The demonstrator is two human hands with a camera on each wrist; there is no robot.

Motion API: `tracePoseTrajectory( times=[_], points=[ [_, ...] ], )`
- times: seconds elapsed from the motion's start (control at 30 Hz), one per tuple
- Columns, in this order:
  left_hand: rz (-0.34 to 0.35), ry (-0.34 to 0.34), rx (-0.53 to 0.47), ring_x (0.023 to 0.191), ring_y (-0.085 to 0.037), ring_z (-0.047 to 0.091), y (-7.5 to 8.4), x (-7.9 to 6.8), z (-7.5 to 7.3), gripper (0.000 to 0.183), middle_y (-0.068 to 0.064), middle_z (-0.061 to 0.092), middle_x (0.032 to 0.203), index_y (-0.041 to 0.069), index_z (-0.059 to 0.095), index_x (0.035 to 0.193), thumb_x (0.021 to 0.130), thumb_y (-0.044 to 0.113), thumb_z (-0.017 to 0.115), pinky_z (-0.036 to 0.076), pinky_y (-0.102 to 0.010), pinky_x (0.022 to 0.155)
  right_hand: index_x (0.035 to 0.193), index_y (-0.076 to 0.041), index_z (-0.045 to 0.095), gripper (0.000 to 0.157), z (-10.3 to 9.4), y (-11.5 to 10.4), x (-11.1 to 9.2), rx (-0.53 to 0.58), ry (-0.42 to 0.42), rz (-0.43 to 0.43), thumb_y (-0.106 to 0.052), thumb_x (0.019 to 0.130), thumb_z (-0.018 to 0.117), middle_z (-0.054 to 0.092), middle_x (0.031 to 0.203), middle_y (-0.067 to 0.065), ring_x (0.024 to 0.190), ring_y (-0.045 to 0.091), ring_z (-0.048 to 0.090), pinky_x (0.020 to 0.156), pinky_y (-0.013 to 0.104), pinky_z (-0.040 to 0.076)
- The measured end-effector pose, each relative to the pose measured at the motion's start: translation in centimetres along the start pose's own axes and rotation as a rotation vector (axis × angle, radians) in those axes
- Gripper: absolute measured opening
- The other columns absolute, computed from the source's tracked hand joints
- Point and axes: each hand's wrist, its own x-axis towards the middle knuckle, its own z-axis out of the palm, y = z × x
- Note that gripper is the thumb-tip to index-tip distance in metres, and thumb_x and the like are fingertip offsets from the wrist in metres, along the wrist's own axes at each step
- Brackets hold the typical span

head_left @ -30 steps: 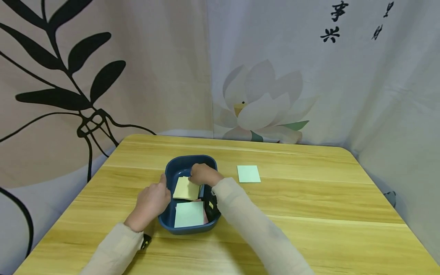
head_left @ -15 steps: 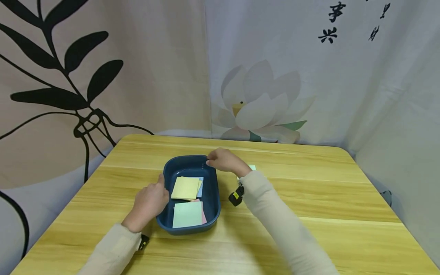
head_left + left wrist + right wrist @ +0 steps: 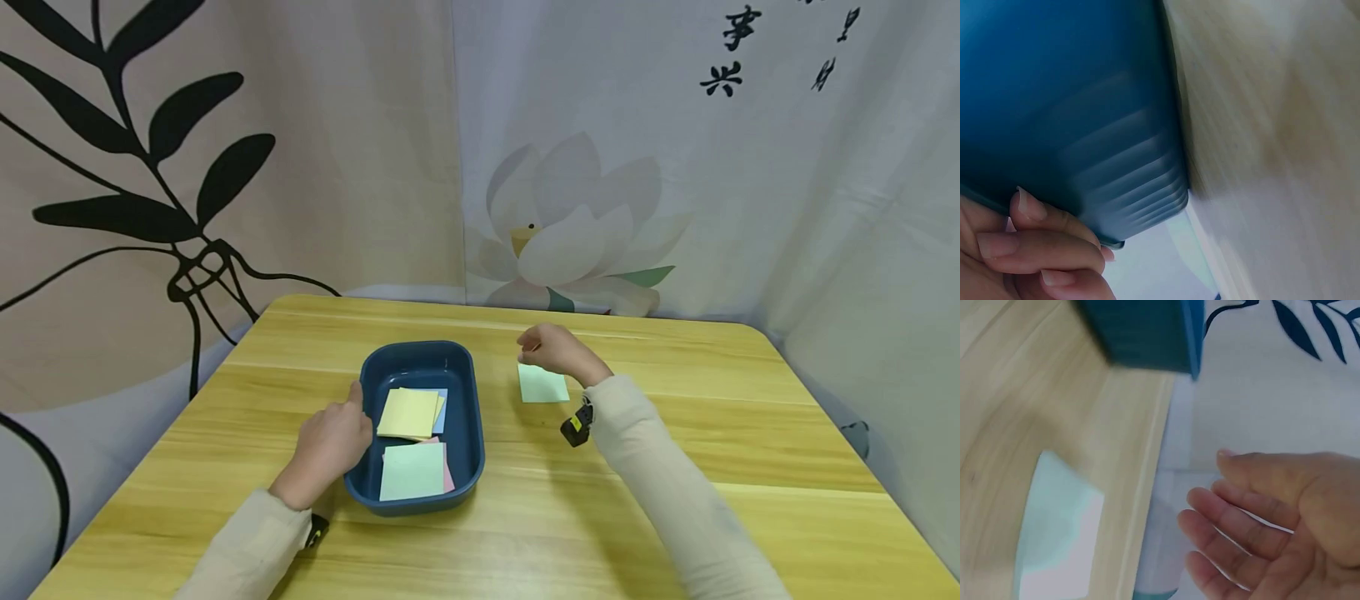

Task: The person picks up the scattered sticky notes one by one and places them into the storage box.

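A dark blue plastic bin (image 3: pixel 475 417) stands on the table in the head view. My left hand (image 3: pixel 335 442) grips its left rim, and the left wrist view shows curled fingers (image 3: pixel 1054 250) at the rim beside the ribbed outer wall. Inside the bin lie yellow sticky notes (image 3: pixel 407 413) partly covering blue ones (image 3: pixel 441 412), and nearer, a mint green sticky note pad (image 3: pixel 412 472) over pink ones (image 3: pixel 448 477). To the right, my right hand (image 3: pixel 558 350) hovers over another mint green sticky note pad (image 3: pixel 543 386), fingers relaxed and apart in the right wrist view, nothing between them.
The wooden table (image 3: pixel 720 467) reaches back to a printed curtain (image 3: pixel 375 167) hanging behind its far edge. Black wrist cameras (image 3: pixel 577 425) sit under both sleeves.
My right hand has come out of the bin, crossed its right rim and moved right to above the loose mint green sticky note pad. The left hand stays at the left rim.
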Motion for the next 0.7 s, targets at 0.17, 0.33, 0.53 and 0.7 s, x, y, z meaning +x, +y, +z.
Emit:
tracePoseTrajectory(
  times=[0.17, 0.33, 0.53, 0.7],
  points=[
    [0.002, 0.009, -0.001, 0.04, -0.016, 0.036, 0.0, 0.0, 0.1, 0.058, -0.001, 0.038, 0.048, -0.015, 0.036, 0.14, 0.089, 0.009, 0.049, 0.025, -0.025, 0.04, 0.13, 0.006, 0.054, 0.041, 0.0, 1.8, 0.0, 0.002, -0.012, 0.039, -0.01, 0.093, 0.059, 0.059, 0.126, 0.024, 0.117, 0.036, 0.056, 0.091, 0.042, 0.051],
    [0.007, 0.011, -0.003, 0.04, -0.015, 0.035, 0.1, 0.1, 0.1, 0.057, -0.001, 0.038, 0.048, -0.015, 0.036, 0.139, 0.089, 0.009, 0.049, 0.025, -0.025, 0.039, 0.132, 0.007, 0.052, 0.044, 0.6, 3.6, 0.2, -0.026, -0.004, 0.073, -0.009, 0.092, 0.061, 0.058, 0.128, 0.024, 0.121, 0.038, 0.053, 0.096, 0.045, 0.047],
    [0.004, 0.003, -0.007, 0.04, -0.015, 0.035, 0.0, 0.0, 0.2, 0.058, -0.001, 0.038, 0.048, -0.015, 0.034, 0.14, 0.089, 0.009, 0.05, 0.025, -0.025, 0.04, 0.136, 0.005, 0.048, 0.047, 2.0, 5.9, 0.4, -0.043, -0.008, 0.107, -0.013, 0.094, 0.059, 0.051, 0.136, 0.024, 0.127, 0.039, 0.049, 0.103, 0.049, 0.041],
    [-0.005, -0.007, -0.006, 0.04, -0.016, 0.035, 0.1, 0.1, 0.1, 0.059, -0.001, 0.038, 0.048, -0.015, 0.033, 0.141, 0.09, 0.009, 0.049, 0.026, -0.025, 0.04, 0.139, 0.005, 0.045, 0.051, 2.8, 7.1, 0.4, -0.078, -0.007, 0.111, -0.014, 0.094, 0.059, 0.048, 0.14, 0.024, 0.13, 0.039, 0.045, 0.107, 0.05, 0.037]
  ],
)
